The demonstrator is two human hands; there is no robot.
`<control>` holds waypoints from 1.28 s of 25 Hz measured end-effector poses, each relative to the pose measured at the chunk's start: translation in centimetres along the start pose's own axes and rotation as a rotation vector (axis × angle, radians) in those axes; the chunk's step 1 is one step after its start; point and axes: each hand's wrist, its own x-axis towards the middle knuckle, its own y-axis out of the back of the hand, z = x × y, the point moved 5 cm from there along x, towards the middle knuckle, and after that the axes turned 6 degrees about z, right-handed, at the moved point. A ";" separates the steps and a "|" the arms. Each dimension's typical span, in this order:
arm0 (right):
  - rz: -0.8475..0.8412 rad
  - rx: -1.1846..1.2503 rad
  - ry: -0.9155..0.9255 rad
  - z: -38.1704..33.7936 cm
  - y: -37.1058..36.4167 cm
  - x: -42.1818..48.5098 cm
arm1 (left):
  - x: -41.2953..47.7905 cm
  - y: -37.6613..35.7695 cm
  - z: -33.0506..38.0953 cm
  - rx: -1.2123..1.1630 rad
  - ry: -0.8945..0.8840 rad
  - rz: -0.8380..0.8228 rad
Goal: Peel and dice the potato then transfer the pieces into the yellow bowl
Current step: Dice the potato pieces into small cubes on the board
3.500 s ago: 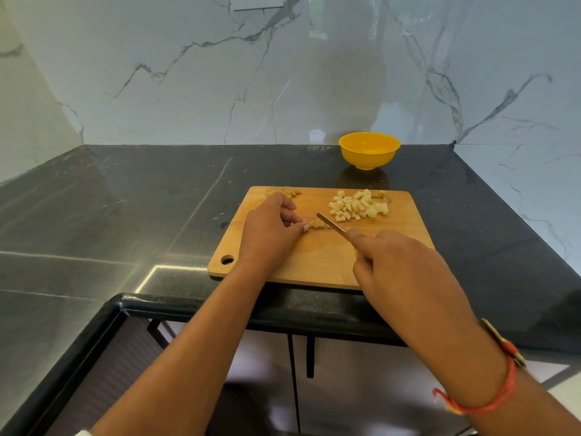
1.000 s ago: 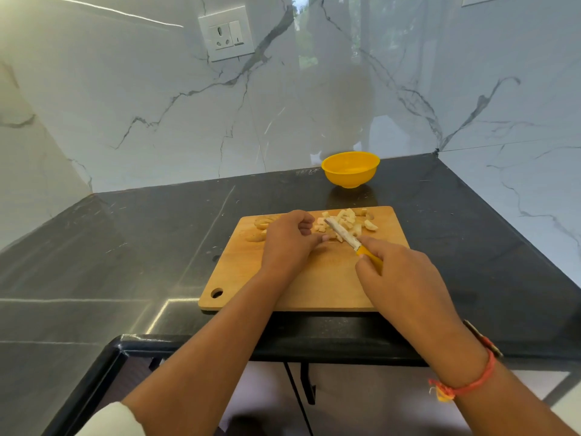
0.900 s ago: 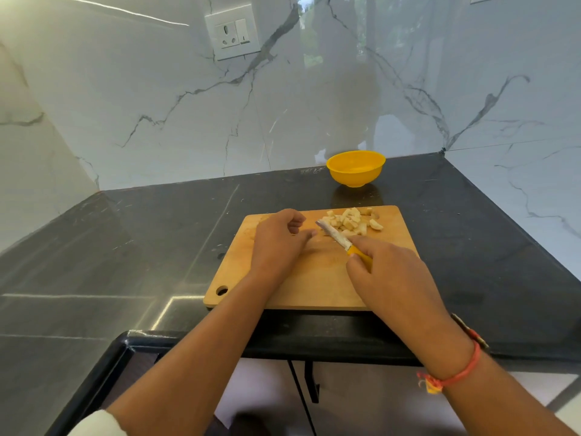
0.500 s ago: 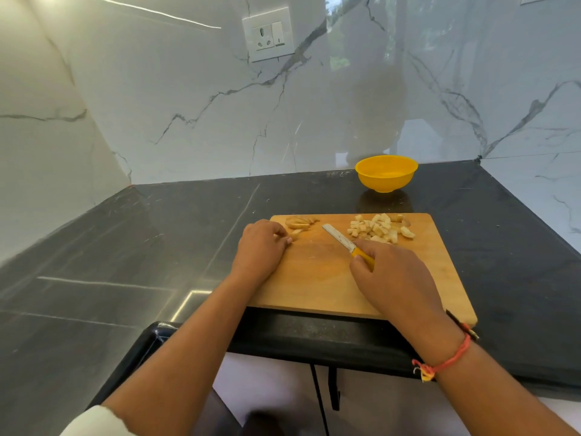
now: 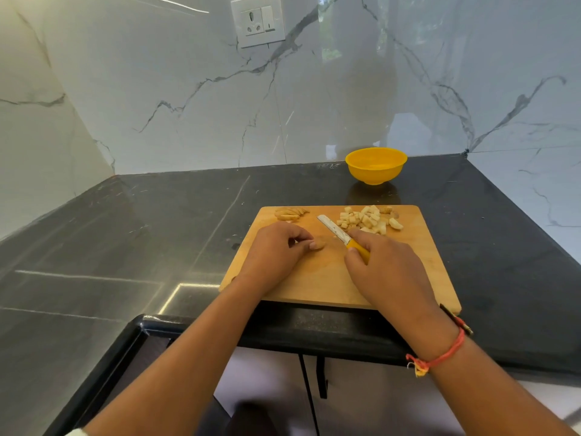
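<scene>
A wooden cutting board (image 5: 418, 265) lies on the black counter. A pile of diced potato (image 5: 367, 220) sits at its far right, and a few potato slices (image 5: 290, 213) lie at its far left corner. My left hand (image 5: 276, 251) rests on the board with curled fingers, pinching a small potato piece (image 5: 318, 245) at its fingertips. My right hand (image 5: 386, 269) grips the yellow handle of a knife (image 5: 334, 228), whose blade points up-left between the piece and the diced pile. The yellow bowl (image 5: 375, 166) stands empty behind the board, by the wall.
Marble walls close the counter at the back and on both sides. A wall socket (image 5: 257, 22) sits high on the back wall. The counter's front edge (image 5: 283, 328) runs just under the board. Dark counter stretches to the left of the board.
My left hand has drawn back from the slices at the far left corner toward the board's middle, now with a small piece at its fingertips. The knife stays in my right hand.
</scene>
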 end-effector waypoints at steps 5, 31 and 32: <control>-0.043 -0.043 0.031 -0.4 0.8 -1.3 | 0.1 0.0 -0.4 -0.034 0.006 0.007; -0.193 -0.304 0.172 -1.6 1.6 -4.0 | -0.4 -0.5 0.1 -0.067 0.057 0.080; -0.173 -0.319 0.177 -1.6 2.1 -4.2 | -0.4 -0.5 0.1 -0.068 0.059 0.077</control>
